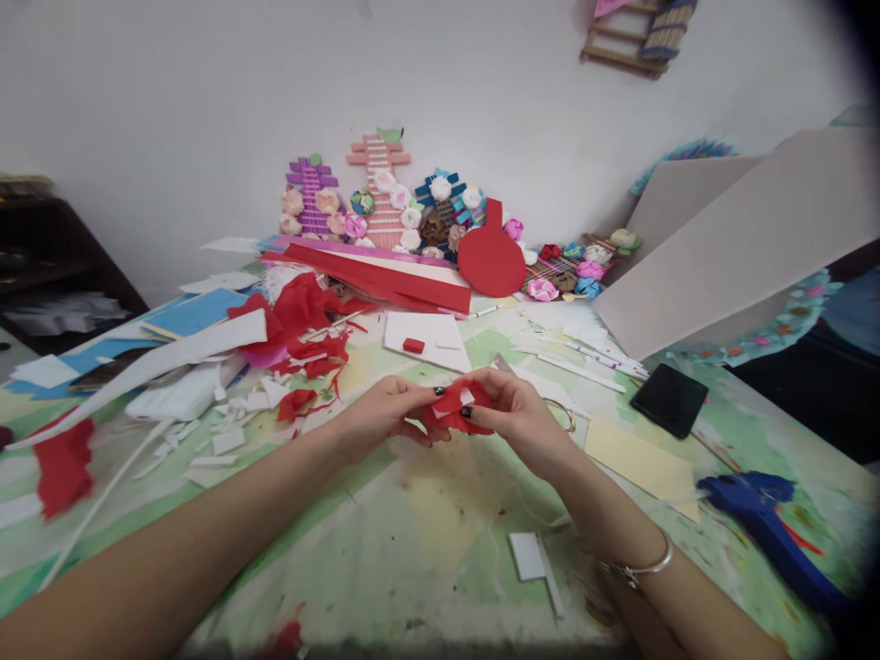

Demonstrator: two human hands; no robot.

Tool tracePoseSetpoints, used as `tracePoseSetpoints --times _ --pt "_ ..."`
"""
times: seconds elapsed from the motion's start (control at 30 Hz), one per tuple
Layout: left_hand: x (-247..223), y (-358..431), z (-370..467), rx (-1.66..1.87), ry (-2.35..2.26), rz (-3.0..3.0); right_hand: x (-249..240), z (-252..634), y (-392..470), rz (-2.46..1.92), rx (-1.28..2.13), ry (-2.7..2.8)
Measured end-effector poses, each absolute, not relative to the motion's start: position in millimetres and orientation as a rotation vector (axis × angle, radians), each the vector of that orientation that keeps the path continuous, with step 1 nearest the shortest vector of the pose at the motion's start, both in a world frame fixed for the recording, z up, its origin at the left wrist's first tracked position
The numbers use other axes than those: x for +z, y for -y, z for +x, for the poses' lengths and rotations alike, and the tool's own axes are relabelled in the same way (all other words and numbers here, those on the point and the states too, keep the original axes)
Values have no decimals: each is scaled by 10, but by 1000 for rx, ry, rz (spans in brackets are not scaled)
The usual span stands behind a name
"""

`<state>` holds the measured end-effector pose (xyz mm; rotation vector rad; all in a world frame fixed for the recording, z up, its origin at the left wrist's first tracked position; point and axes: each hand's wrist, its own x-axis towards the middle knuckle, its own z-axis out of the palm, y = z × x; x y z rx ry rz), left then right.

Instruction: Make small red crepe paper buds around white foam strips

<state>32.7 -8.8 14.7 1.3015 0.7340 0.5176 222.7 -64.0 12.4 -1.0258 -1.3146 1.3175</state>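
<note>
Between my two hands, above the middle of the table, is a small piece of red paper [487, 420] with a white bit showing on it. My left hand [391, 411] pinches its left side, thumb on top. From the right, my right hand [515, 408] grips the same piece with thumb and fingers. Just beyond them lies a white card [430, 332] with a small red block [413, 346] on it. The handle of scissors [567, 417] shows beside my right hand, partly hidden by it.
A blue glue gun [763, 522] and a black phone [669, 401] lie at the right. Red paper [302, 307] and white scraps [226, 440] cover the left. A red round shape [491, 261] and flower crafts [381, 202] stand along the wall. Large grey boards [721, 238] lean at the right.
</note>
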Motion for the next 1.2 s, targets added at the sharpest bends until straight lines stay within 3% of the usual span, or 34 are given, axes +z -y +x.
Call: tracePoseSetpoints --times 0.43,0.7,1.2 --pt "43 68 326 505 -616 1372 79 2198 612 -1120 1285 1170" --pt "101 100 361 632 -777 1353 32 2199 603 -1229 1227 1283" --pt "99 67 326 476 -767 1422 4 2206 574 -1134 1198 1181"
